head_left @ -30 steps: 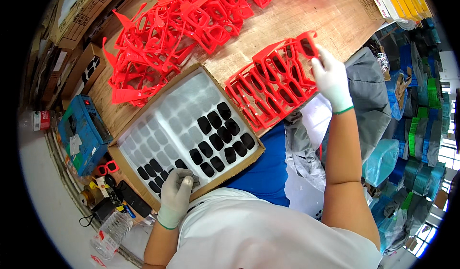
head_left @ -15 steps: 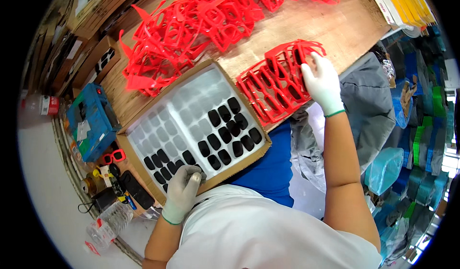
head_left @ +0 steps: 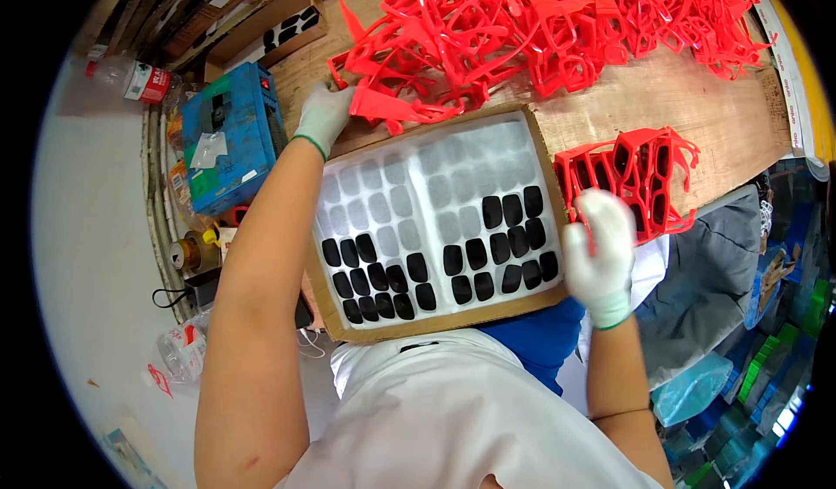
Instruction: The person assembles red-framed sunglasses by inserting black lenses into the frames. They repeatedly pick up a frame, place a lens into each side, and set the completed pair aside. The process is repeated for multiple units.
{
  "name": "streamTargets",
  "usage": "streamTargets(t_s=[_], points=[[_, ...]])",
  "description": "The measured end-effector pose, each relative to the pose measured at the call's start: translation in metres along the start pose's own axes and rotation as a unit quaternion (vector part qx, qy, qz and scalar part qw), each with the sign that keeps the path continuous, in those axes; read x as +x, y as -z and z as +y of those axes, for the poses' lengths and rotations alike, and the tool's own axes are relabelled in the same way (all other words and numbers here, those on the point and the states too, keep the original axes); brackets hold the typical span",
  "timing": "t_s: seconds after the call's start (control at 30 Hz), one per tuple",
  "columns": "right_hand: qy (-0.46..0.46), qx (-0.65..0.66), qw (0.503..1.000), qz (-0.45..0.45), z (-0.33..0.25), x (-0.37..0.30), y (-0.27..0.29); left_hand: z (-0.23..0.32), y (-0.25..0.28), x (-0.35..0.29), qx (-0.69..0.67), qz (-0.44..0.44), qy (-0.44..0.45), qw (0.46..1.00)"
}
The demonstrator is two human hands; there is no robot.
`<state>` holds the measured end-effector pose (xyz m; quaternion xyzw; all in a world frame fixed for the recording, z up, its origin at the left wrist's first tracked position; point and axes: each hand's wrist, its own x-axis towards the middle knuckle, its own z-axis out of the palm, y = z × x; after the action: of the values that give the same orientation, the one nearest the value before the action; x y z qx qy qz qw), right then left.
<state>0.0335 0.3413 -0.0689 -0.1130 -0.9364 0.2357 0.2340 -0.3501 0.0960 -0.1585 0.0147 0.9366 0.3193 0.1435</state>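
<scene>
Frames (head_left: pixel 557 19) tangled, upper centre; left hand (head_left: pixel 327 113) at their left edge, right hand (head_left: pixel 603 252) blurred, centre right: can't tell either grip. Yanking one frame could snag neighbours, scattering lenses (head_left: pixel 499 248), centre.

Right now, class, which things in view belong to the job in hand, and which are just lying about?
In the job:
piled red frames by the left hand
dark lenses
cardboard box
lens-fitted red frames by the right hand

Apparently lying about:
blue case
plastic bottle
tape roll
</scene>
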Motion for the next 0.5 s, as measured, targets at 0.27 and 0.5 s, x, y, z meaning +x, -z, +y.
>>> streamTargets(t_s=[0.27, 0.5], points=[[-0.05, -0.024, 0.984, -0.168, -0.038, -0.003, -0.081, 0.011, 0.007, 0.014, -0.118, 0.026, 0.02, 0.992], [-0.107, -0.121, 0.931, -0.329, -0.047, 0.031, -0.079, 0.04, 0.087, -0.073, -0.35, 0.017, -0.062, 0.934]])
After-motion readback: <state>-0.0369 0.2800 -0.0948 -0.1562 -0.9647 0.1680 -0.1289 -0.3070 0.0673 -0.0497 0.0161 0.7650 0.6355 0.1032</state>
